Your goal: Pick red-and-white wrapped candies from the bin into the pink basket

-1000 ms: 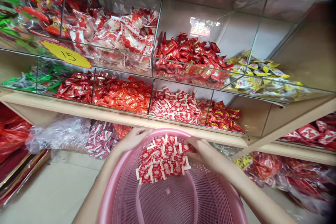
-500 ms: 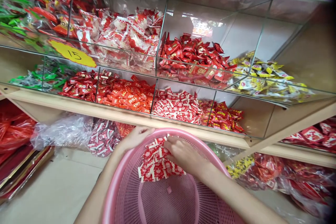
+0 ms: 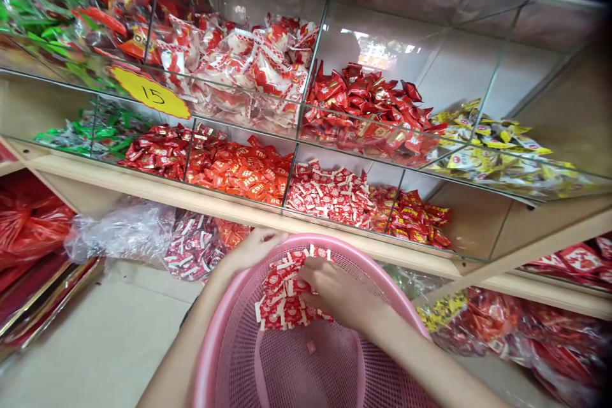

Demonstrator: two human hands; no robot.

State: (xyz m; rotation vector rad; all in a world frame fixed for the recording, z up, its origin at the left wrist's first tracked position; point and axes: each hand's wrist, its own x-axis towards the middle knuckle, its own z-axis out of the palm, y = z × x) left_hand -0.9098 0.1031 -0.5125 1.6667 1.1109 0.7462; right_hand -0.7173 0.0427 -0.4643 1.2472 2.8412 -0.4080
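Note:
A pink mesh plastic basket (image 3: 205, 357) is below the shelf, tilted so that its inside shows. My left hand (image 3: 255, 248) is closed around the far left part of its rim. Inside, a pile of small red-and-white wrapped candies (image 3: 282, 296) lies against the far wall. My right hand (image 3: 335, 290) reaches into the basket with its fingers curled into the right side of this pile. What lies under the fingertips is partly hidden. One small pinkish piece (image 3: 311, 347) sits alone on the basket's bottom.
Glass-divided shelf bins hold similar red-and-white candies (image 3: 329, 194), orange-red packets (image 3: 253, 172), red packets (image 3: 368, 99) and yellow-white packets (image 3: 507, 140). A yellow tag (image 3: 150, 92) reads 15. Beneath stand clear plastic bags (image 3: 122, 229) and, at right, bagged red goods (image 3: 497, 319).
The view has shifted slightly, so the shelves appear further right. My right hand has moved a little within the candy pile, its fingers still curled. My left hand stays on the rim.

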